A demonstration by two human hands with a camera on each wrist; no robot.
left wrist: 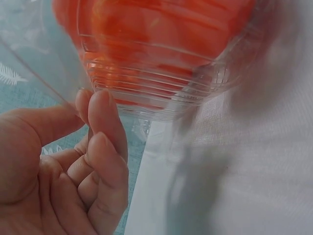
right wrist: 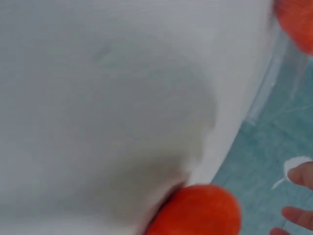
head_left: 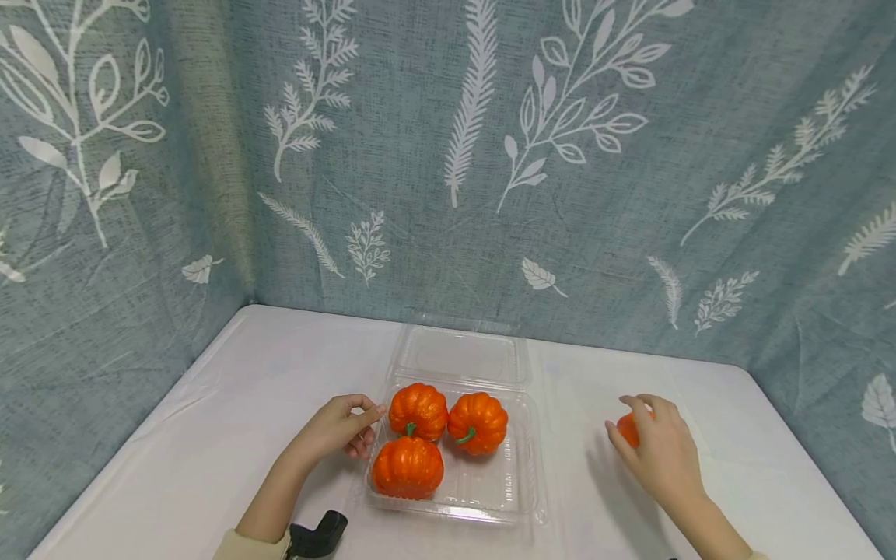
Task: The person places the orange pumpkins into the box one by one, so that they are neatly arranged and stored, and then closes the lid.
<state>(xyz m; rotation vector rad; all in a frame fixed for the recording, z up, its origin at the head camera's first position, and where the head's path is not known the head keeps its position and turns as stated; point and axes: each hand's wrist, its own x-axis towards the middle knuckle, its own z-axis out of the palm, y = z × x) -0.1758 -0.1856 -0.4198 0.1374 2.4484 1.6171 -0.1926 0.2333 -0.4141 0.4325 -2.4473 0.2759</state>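
Observation:
A clear plastic clamshell container (head_left: 483, 488) lies with its lid hinged back, holding three orange toy pumpkins: one at back left (head_left: 418, 410), one at back right (head_left: 479, 424) and one at front left (head_left: 408, 469). My left hand (head_left: 338, 426) pinches the container's left rim between thumb and fingers; ribbed plastic shows close by its fingertips (left wrist: 103, 105) in the left wrist view. Off to the right, my right hand (head_left: 661, 447) hovers around another orange pumpkin (head_left: 628, 429), partly hiding it. In the right wrist view, its spread fingers (right wrist: 299, 216) stand apart from that pumpkin (right wrist: 200, 213).
The transparent lid (head_left: 458, 354) lies toward the back edge of the white-covered table (head_left: 280, 350). Behind and beside the table hangs a blue-green curtain (head_left: 420, 241) with white leaf prints. A black device (head_left: 320, 535) is by the left wrist.

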